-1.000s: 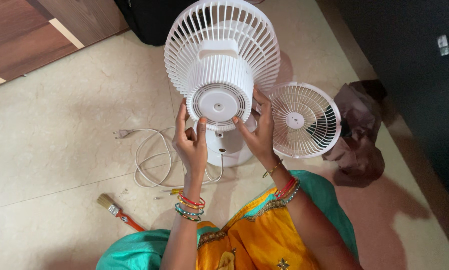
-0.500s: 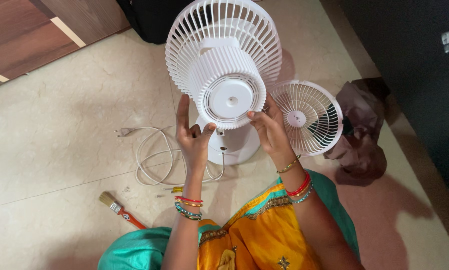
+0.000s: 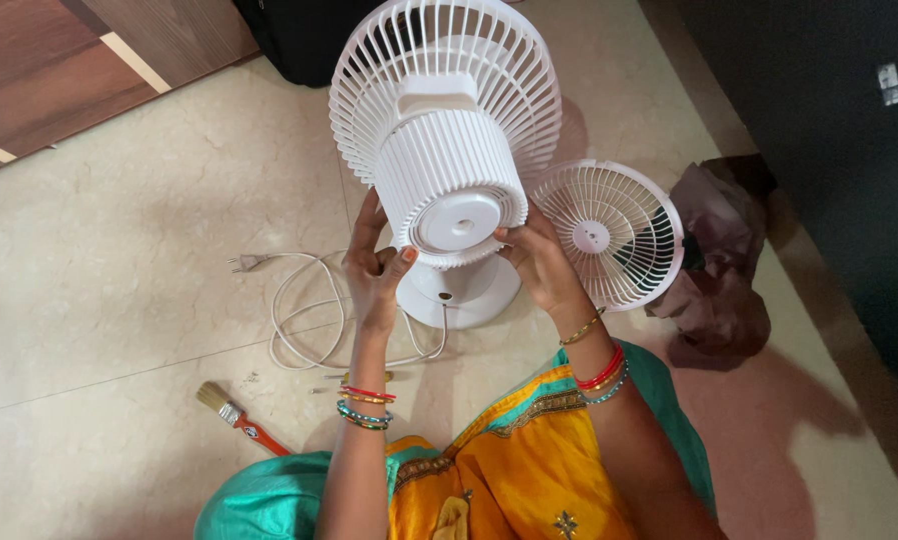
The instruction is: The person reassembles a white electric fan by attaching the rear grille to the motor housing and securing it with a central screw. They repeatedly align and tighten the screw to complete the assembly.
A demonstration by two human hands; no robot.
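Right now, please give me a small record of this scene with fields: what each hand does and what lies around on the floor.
left hand: grips the left side of the white fan's motor housing
right hand: holds the right lower edge of the same housing
fan base: round, white, on the tiled floor
loose grille: white, right of the fan, leaning on a brown cloth
cord: white, coiled left of the base, plug free
brush: lies near the person's left arm

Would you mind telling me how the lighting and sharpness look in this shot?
Head view: even, soft light; sharp focus on the white fan and both hands; faint shadows fall right of the fan and the loose grille; the dark wall at right is underexposed; no glare.
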